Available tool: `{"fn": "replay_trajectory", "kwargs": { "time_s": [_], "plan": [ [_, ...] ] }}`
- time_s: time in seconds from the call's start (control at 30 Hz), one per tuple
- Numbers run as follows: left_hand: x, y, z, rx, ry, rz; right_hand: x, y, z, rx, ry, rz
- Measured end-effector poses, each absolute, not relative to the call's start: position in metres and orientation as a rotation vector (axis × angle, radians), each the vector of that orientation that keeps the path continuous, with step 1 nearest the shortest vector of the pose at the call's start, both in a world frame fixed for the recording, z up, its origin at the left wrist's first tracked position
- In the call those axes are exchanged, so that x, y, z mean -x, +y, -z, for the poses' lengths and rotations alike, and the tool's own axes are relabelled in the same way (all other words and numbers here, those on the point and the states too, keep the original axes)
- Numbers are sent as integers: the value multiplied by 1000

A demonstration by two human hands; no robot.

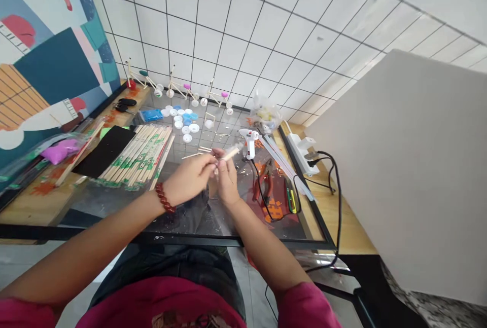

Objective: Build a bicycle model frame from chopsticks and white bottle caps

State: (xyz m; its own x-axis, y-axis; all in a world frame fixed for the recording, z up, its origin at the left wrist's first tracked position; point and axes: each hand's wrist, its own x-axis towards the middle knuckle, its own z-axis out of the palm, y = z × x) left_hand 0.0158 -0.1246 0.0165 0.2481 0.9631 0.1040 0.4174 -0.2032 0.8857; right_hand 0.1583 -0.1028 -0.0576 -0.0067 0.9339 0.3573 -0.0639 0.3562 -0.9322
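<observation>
Both hands meet over the near middle of the glass-topped table point(152, 221). My right hand point(228, 183) is closed round a short pale wooden stick point(231, 153), whose end points up and to the right. Fingers of my left hand point(196, 173) are pinched together against my right fingertips; what lies between them is too small and blurred to make out. Just beyond the hands, a few cut wooden sticks point(204, 150) lie on the glass. A white glue gun point(249, 141) stands right of my fingers.
On the left are wrapped chopsticks point(139, 155) and a black sheet point(104, 150). White and blue caps point(186, 120) lie behind, near small stick-built bicycles point(177, 87). Pliers point(263, 183), a utility knife point(291, 198), glue sticks point(285, 160) and a power strip point(300, 153) are at right.
</observation>
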Motion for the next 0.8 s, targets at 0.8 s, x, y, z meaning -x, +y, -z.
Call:
{"fn": "replay_trajectory", "kwargs": {
  "time_s": [0.8],
  "plan": [
    [-52, -128, 22, -934, 1083, -992, -157, -94, 48, 809, -1383, -1445]
  ]
}}
